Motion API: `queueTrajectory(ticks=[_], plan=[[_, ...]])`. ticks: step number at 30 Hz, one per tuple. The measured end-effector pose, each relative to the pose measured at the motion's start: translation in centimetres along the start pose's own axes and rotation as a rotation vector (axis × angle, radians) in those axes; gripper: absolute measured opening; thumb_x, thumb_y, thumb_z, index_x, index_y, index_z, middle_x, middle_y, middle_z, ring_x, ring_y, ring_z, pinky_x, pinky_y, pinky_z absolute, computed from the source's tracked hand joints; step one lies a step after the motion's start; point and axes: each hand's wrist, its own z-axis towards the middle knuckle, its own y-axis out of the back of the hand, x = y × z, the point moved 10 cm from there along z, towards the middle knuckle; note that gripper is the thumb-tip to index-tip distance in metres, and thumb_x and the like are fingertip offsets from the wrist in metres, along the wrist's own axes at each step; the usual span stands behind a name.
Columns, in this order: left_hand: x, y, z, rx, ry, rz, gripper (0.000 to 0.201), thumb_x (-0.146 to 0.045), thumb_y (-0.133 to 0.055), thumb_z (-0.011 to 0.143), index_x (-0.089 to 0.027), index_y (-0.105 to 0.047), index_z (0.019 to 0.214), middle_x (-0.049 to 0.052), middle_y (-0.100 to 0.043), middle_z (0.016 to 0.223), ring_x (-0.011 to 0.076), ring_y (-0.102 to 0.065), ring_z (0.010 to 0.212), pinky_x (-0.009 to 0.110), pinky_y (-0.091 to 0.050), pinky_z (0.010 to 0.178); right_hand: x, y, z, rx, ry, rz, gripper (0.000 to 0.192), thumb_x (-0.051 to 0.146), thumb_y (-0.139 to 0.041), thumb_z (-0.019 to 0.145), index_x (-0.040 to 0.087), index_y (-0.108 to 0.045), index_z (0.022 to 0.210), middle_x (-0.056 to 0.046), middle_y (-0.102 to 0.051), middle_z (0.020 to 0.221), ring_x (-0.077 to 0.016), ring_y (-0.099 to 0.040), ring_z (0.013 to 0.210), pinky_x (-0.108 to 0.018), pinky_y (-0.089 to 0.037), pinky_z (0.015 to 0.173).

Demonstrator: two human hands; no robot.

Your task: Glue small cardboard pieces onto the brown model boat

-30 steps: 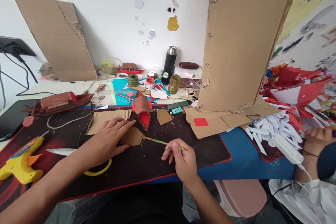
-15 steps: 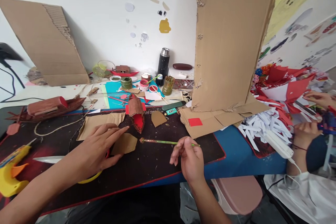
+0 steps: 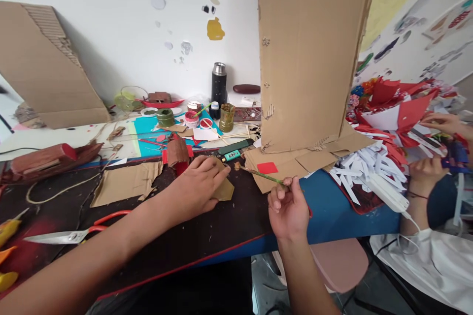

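My left hand (image 3: 197,182) reaches across the dark mat, its fingers and thumb closed on a small angular piece of cardboard (image 3: 224,191) with an olive-brown face. In my right hand (image 3: 290,211), palm turned up, is a thin green paintbrush (image 3: 266,176) pinched between thumb and fingers. Its brown-stained tip points left, a little above and to the right of the cardboard piece. Just behind my left hand stands a small reddish-brown model boat (image 3: 178,151), partly hidden by the hand.
Orange-handled scissors (image 3: 70,236) and a yellow glue gun (image 3: 9,231) lie left. Paint jars (image 3: 165,118) and a black flask (image 3: 219,86) stand behind. A tall cardboard sheet (image 3: 306,59) rises at right, near white paper strips (image 3: 373,172) and another person's hands (image 3: 424,174).
My left hand has moved right with the cardboard piece, uncovering the scissors' handles. The paintbrush has risen and tilted, its tip now near the piece. The view has shifted right.
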Motion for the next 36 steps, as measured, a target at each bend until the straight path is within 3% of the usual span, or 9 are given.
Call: queueTrajectory(ticks=[6,11,14,19,23,26,30,33,36], plan=[[-1.1,-2.4,4.4,0.05,-0.041,0.019,0.085,-0.049,-0.082,0.1,-0.014,-0.053,0.171,0.021,-0.079,0.146,0.0397,-0.059,0.148,0.056,-0.03,0.136,0.0,0.4,0.3,-0.024,-0.015,0.038,0.051,0.058,-0.107,0.08,0.023,-0.071,0.082,0.009,-0.062,0.055,-0.0093,-0.052,0.041,-0.02,-0.043,0.041],[-0.5,-3.8,4.8,0.076,-0.053,0.012,0.108,-0.066,-0.089,0.094,-0.014,-0.044,0.177,0.022,-0.077,0.153,0.041,-0.054,0.16,0.054,-0.029,0.137,-0.8,0.5,0.5,-0.04,-0.049,0.054,0.054,0.058,-0.108,0.077,0.022,-0.068,0.08,0.009,-0.062,0.056,-0.0083,-0.052,0.039,-0.018,-0.042,0.039],[0.1,-4.0,4.6,0.077,-0.042,0.002,0.109,-0.065,-0.089,0.095,-0.013,-0.042,0.179,0.024,-0.071,0.163,0.0414,-0.05,0.165,0.056,-0.028,0.138,-1.1,0.4,0.6,-0.042,-0.062,0.063,0.055,0.057,-0.11,0.074,0.022,-0.068,0.079,0.009,-0.062,0.055,-0.0075,-0.052,0.039,-0.017,-0.041,0.039],[0.2,-3.1,3.3,0.057,-0.019,-0.012,0.098,-0.057,-0.087,0.098,-0.013,-0.047,0.176,0.026,-0.064,0.171,0.0424,-0.048,0.169,0.061,-0.031,0.14,-1.2,0.3,0.7,-0.027,-0.069,0.052,0.053,0.058,-0.107,0.079,0.023,-0.068,0.08,0.009,-0.062,0.056,-0.0081,-0.052,0.039,-0.018,-0.043,0.039],[-1.1,-0.4,-0.2,-0.022,-0.019,-0.078,0.093,-0.05,-0.087,0.1,-0.014,-0.049,0.176,0.024,-0.059,0.176,0.0426,-0.05,0.169,0.06,-0.039,0.138,-0.6,-0.3,1.2,-0.017,-0.06,0.026,0.053,0.06,-0.105,0.082,0.023,-0.068,0.081,0.008,-0.062,0.056,-0.009,-0.054,0.04,-0.018,-0.043,0.038],[-2.8,2.5,-3.6,-0.098,-0.054,-0.262,0.067,-0.051,-0.081,0.106,-0.028,-0.062,0.166,0.011,-0.076,0.16,0.0348,-0.066,0.154,0.048,-0.055,0.127,0.2,-2.2,1.7,0.004,-0.041,-0.006,0.057,0.064,-0.108,0.076,0.022,-0.07,0.081,0.007,-0.065,0.056,-0.01,-0.056,0.039,-0.018,-0.042,0.036],[-2.1,5.4,-7.3,-0.238,0.071,-0.473,0.03,-0.06,-0.074,0.109,-0.034,-0.079,0.124,0.003,-0.086,0.125,0.0259,-0.082,0.119,0.031,-0.067,0.099,0.9,-7.7,2.4,0.18,0.01,-0.136,0.061,0.075,-0.1,0.082,0.021,-0.073,0.083,0.002,-0.072,0.059,-0.0144,-0.065,0.04,-0.019,-0.04,0.035],[0.2,5.2,-10.0,-0.353,0.204,-0.545,0.035,-0.067,-0.074,0.106,-0.032,-0.077,0.104,0.002,-0.083,0.105,0.0226,-0.082,0.091,0.026,-0.067,0.08,0.9,-11.7,3.3,0.339,0.106,-0.283,0.06,0.08,-0.088,0.093,0.021,-0.077,0.088,-0.001,-0.077,0.067,-0.0161,-0.07,0.045,-0.021,-0.041,0.038],[2.8,3.0,-12.8,-0.436,0.326,-0.58,0.038,-0.071,-0.078,0.101,-0.033,-0.076,0.106,0.001,-0.082,0.103,0.0229,-0.081,0.089,0.025,-0.067,0.08,0.7,-14.2,5.0,0.422,0.246,-0.492,0.056,0.077,-0.077,0.104,0.022,-0.082,0.097,-0.003,-0.08,0.078,-0.0153,-0.072,0.052,-0.022,-0.045,0.044]])
